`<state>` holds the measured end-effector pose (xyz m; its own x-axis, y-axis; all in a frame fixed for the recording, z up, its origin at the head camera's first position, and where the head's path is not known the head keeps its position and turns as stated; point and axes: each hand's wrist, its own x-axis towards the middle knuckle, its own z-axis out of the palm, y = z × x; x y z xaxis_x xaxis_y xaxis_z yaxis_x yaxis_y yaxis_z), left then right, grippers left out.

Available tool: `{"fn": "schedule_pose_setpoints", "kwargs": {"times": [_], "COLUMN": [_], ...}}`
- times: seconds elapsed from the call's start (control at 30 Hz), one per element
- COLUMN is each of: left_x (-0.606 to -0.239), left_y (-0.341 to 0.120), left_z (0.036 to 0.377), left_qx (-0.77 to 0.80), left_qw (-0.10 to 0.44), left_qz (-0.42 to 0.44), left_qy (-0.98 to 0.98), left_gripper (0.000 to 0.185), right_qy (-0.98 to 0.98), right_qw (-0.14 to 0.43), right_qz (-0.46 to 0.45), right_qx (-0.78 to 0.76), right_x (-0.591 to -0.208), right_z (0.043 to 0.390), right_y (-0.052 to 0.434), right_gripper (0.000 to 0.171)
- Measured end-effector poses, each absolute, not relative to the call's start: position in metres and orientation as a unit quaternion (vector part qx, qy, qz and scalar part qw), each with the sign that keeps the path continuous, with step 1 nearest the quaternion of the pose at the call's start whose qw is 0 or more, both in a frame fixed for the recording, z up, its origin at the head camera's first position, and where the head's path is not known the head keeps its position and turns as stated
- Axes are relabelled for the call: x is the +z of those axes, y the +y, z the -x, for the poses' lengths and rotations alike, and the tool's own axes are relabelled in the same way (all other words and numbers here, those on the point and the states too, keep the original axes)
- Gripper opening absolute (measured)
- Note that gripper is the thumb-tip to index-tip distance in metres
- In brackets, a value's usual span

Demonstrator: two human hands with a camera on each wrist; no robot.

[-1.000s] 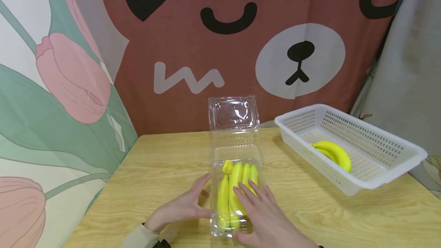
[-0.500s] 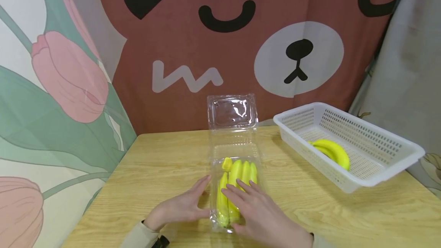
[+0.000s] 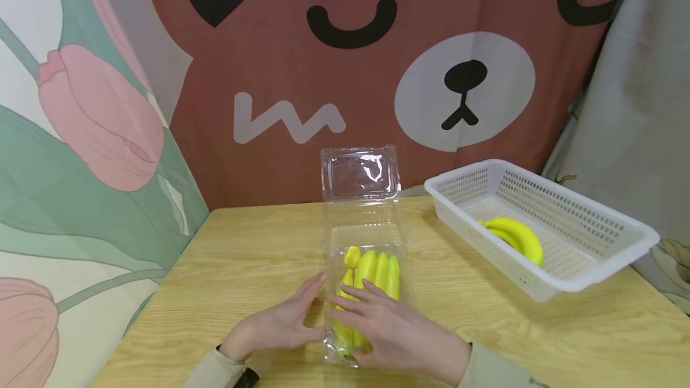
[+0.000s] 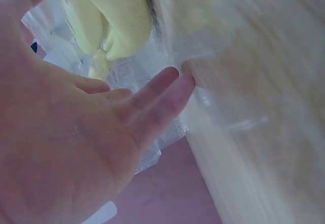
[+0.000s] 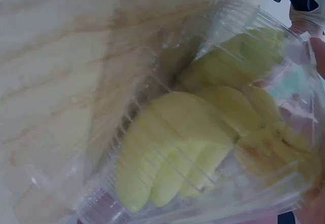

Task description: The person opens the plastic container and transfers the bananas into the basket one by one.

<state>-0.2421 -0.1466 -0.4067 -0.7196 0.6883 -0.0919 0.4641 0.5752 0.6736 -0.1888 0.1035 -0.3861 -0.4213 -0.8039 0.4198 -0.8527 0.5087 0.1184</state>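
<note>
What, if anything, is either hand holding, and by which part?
Nothing is plainly held: the left hand is at the clear container's side, the right hand over the bananas inside.

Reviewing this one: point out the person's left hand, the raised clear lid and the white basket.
Left hand (image 3: 277, 327): head view, middle of the hand.
Clear lid (image 3: 357, 177): head view, middle of its panel.
White basket (image 3: 485, 242): head view, outside of its near long wall.

The head camera looks forward and down on bananas (image 3: 380, 274) both hazy, seemingly tilted wrist close-ups share.
</note>
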Motion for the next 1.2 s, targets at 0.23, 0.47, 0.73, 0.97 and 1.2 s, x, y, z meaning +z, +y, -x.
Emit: {"fn": "schedule_pose_setpoints", "kwargs": {"times": [0.23,0.47,0.73,0.97,1.2], "left_x": [-0.407,-0.410,-0.413,-0.414,-0.416], "left_y": [-0.146,-0.144,-0.147,-0.148,-0.147], "left_z": [0.242,0.242,0.243,0.244,0.246], "left_qx": [0.299,0.302,0.302,0.295,0.301], "left_qw": [0.154,0.153,0.112,0.104,0.119], "left_qz": [-0.342,-0.336,-0.344,-0.344,-0.339], "left_qy": [0.878,0.879,0.882,0.885,0.883], "left_gripper": [0.105,0.107,0.109,0.108,0.104], "right_qy": [-0.788,-0.766,-0.775,-0.774,-0.789], "right_qw": [0.290,0.309,0.292,0.297,0.312], "right_qz": [-0.533,-0.518,-0.490,-0.464,-0.408], "right_qx": [0.100,0.223,0.272,0.312,0.338], "right_x": [-0.387,-0.378,-0.382,-0.378,-0.373], "right_z": [0.191,0.199,0.193,0.188,0.178], "right_y": [0.106,0.107,0.113,0.121,0.143], "right_gripper": [0.062,0.056,0.067,0.068,0.069]}}
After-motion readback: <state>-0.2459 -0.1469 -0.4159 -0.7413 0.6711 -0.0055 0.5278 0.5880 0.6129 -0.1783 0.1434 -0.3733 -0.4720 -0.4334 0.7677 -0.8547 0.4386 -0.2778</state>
